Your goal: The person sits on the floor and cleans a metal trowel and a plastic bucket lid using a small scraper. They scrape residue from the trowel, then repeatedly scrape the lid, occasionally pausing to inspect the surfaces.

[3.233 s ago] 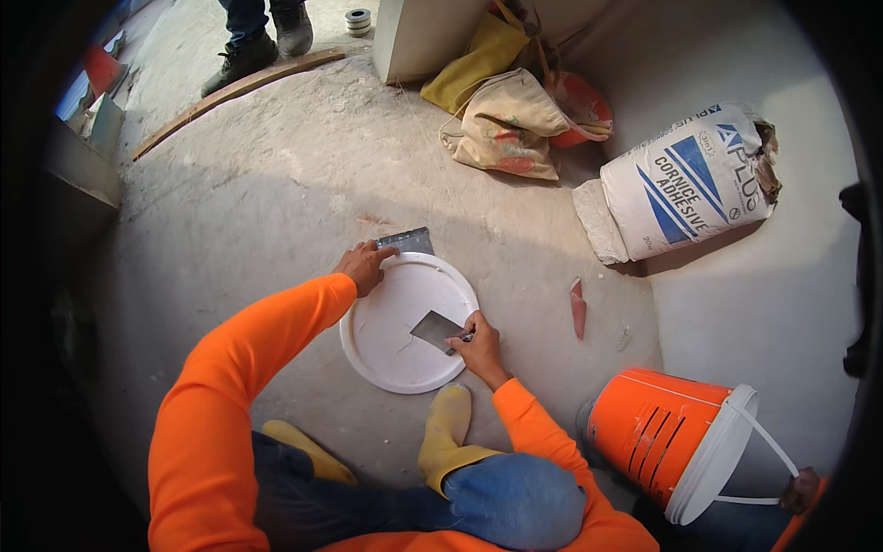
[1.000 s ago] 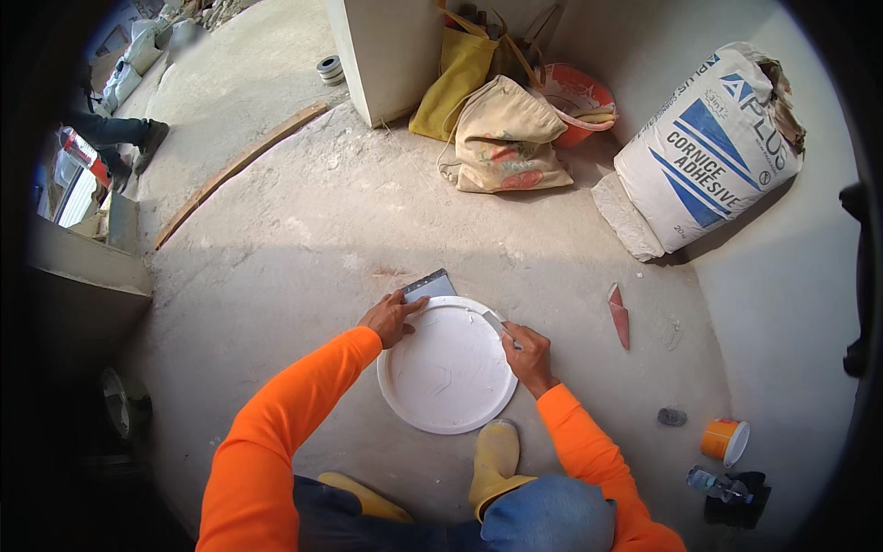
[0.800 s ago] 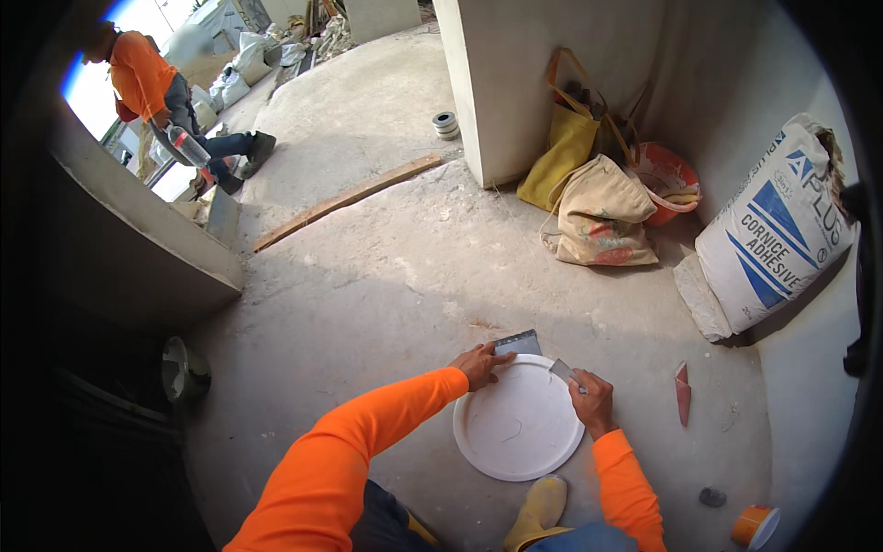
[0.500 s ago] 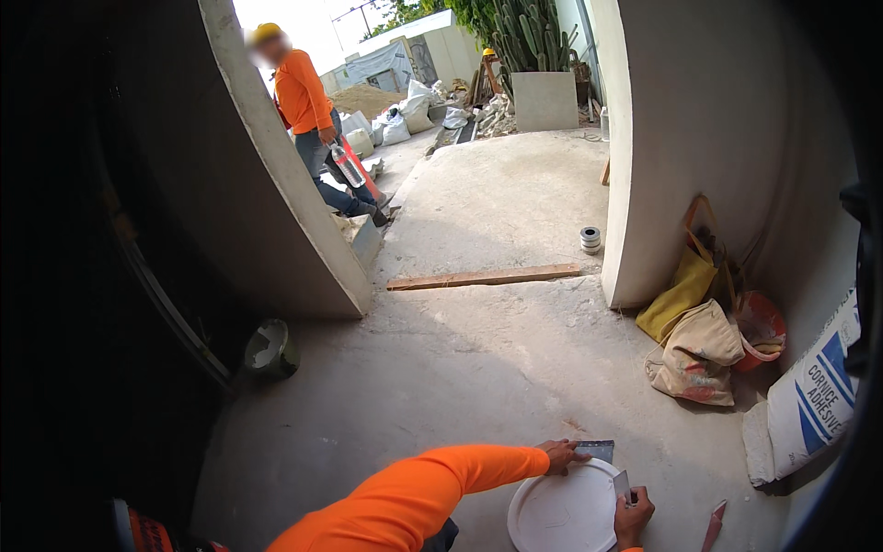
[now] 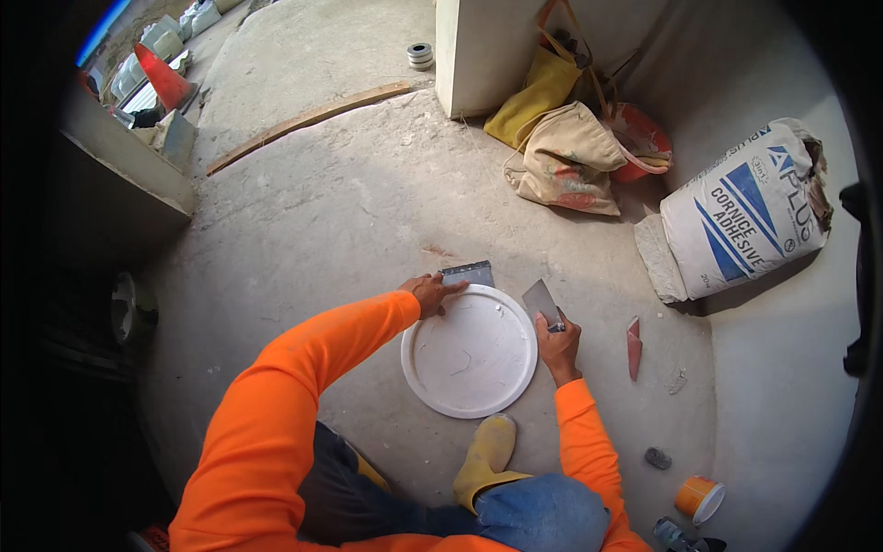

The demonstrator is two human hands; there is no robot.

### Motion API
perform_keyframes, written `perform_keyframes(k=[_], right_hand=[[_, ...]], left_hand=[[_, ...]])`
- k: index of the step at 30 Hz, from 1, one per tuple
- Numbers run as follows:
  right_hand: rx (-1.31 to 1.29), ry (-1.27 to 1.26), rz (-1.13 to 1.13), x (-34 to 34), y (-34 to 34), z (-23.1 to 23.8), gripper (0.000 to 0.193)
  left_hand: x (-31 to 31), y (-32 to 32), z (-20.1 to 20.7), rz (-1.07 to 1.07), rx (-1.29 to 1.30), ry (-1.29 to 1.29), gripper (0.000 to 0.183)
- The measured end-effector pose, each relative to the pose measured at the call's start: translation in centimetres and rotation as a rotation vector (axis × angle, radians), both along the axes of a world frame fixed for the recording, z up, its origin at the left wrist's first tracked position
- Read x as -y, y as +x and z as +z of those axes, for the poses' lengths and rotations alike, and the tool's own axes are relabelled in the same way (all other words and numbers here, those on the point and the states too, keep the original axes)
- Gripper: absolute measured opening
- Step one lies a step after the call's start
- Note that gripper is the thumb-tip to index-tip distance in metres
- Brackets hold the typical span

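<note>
A round white bucket lid (image 5: 467, 354) with a raised rim and a few crumbs on it lies on the floor in front of me. At its far left edge, my left hand (image 5: 430, 293) rests with fingers apart, the forefinger stretched along the rim. Just beyond that hand is a wide metal blade (image 5: 467, 273) with a dark back edge, partly behind the lid. My right hand (image 5: 559, 345), right of the lid, is closed round a scraper (image 5: 541, 300), its flat metal blade pointing up and left, apart from the lid.
A reddish pointed piece (image 5: 634, 348) lies right of my hand. Farther off are a white-and-blue powder sack (image 5: 736, 216), a stained cloth bag (image 5: 570, 156) and a red bucket (image 5: 644, 138). An orange tub (image 5: 699, 498) lies near right. A wooden strip (image 5: 313, 120) crosses the doorway.
My view has swung down and right, so the person outside has left the picture. The scraper blade, over the lid's right rim before, now stands clear of it.
</note>
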State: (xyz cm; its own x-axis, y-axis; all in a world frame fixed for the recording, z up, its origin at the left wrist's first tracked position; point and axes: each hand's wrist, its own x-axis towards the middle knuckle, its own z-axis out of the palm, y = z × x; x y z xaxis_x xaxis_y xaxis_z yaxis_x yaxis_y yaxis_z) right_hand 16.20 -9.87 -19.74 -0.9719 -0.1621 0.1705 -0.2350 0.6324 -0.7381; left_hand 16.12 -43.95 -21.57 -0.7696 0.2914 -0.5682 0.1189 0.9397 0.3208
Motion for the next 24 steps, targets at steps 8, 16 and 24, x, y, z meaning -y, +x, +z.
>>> perform_keyframes(k=[8, 16, 24], right_hand=[[-0.029, 0.265, 0.582, 2.9, -4.4, 3.0, 0.029], [-0.138, 0.658, 0.812, 5.5, -5.2, 2.9, 0.033], [0.303, 0.584, 0.622, 7.3, -8.2, 5.7, 0.037]], left_hand=[[-0.3, 0.1, 1.6, 0.053, 0.042, -0.004, 0.089], [-0.2, 0.4, 0.3, 0.197, 0.08, 0.097, 0.089], [0.2, 0.2, 0.2, 0.279, 0.147, 0.229, 0.087]])
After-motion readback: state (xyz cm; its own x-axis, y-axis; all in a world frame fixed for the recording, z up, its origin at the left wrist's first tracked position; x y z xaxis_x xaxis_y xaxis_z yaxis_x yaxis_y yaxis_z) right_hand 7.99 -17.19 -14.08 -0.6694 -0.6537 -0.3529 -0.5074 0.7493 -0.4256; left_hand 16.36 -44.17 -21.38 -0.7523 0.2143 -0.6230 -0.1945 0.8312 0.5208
